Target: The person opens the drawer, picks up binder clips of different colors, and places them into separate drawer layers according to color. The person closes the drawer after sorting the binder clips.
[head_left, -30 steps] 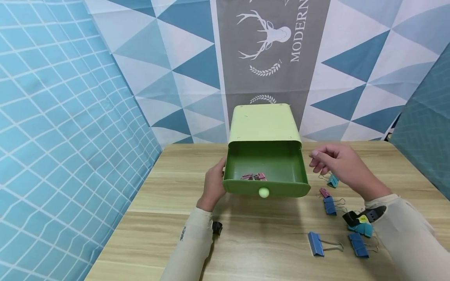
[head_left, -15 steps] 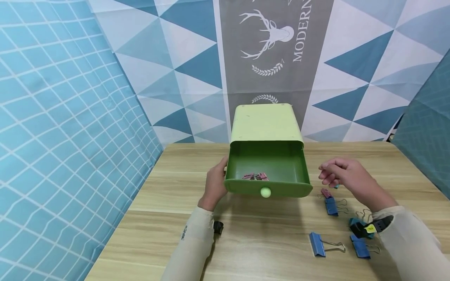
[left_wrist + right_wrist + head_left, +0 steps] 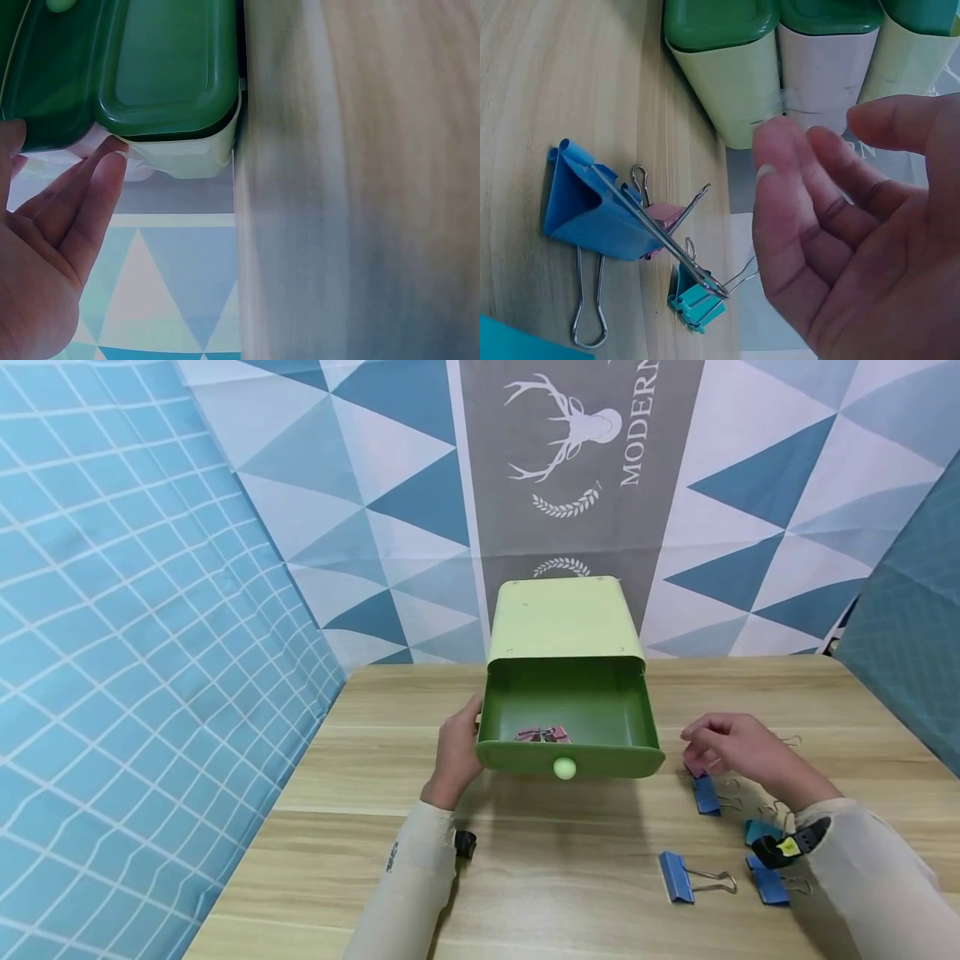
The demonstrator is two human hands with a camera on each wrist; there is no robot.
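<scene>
The right hand (image 3: 731, 747), right of centre, holds nothing, fingers loosely bent near a small pink metal binder clip (image 3: 667, 214) and a blue binder clip (image 3: 706, 795). Mid-frame, the left hand (image 3: 456, 756), fingers nearly straight, touches a rounded dark-green drawer (image 3: 517, 757) containing pink clips (image 3: 557, 734).

Cream left sleeve (image 3: 405, 885), dark print (image 3: 392, 857); cream right sleeve (image 3: 873, 872), black wrist strap (image 3: 813, 836), yellow label (image 3: 788, 847).

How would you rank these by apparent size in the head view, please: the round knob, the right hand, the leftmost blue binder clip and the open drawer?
Largest to smallest:
1. Open drawer
2. Right hand
3. Leftmost blue binder clip, handles included
4. Round knob
No two look alike in size.
</scene>
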